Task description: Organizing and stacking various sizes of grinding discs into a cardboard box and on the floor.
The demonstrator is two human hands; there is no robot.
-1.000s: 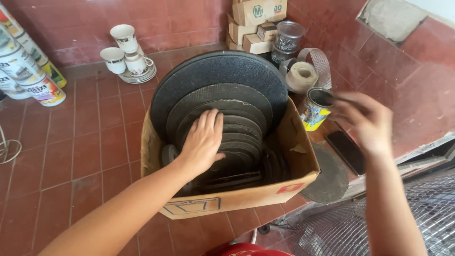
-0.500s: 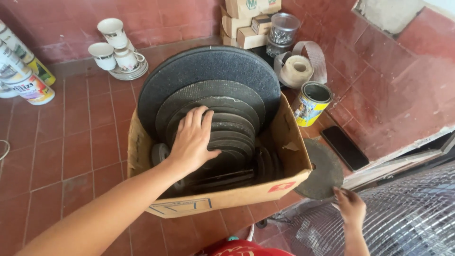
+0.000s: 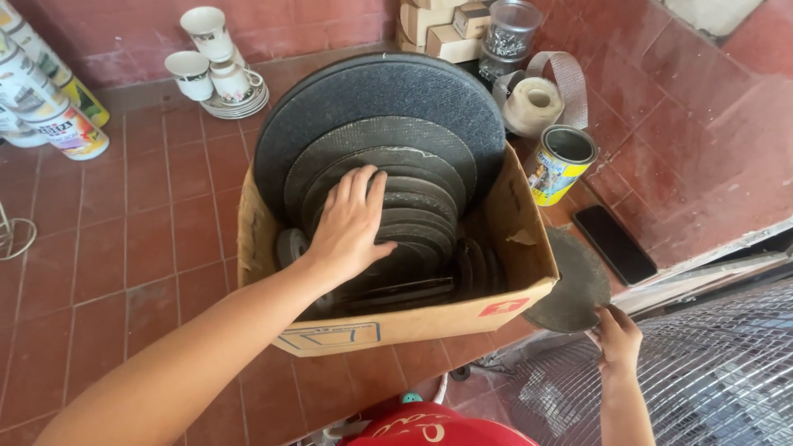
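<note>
A cardboard box (image 3: 512,248) on a red tiled counter holds several dark abrasive discs (image 3: 388,132) standing on edge, the largest at the back. My left hand (image 3: 351,223) lies flat, fingers spread, on the stack of smaller discs in the box. My right hand (image 3: 615,339) is low at the box's right side, its fingers touching the near edge of a loose grey disc (image 3: 570,285) that lies flat on the counter edge. Whether the fingers grip this disc is unclear.
A black phone (image 3: 614,244) lies right of the loose disc. A yellow tin (image 3: 557,165), tape roll (image 3: 533,103), clear jar (image 3: 508,33) and small cartons (image 3: 438,25) stand behind the box. Stacked cups (image 3: 215,66) and paint cans (image 3: 49,107) at back left. Wire mesh (image 3: 710,372) lower right.
My right hand dropped from near the yellow tin to below the counter edge, then rose to the loose grey disc. My left hand stayed on the discs in the box.
</note>
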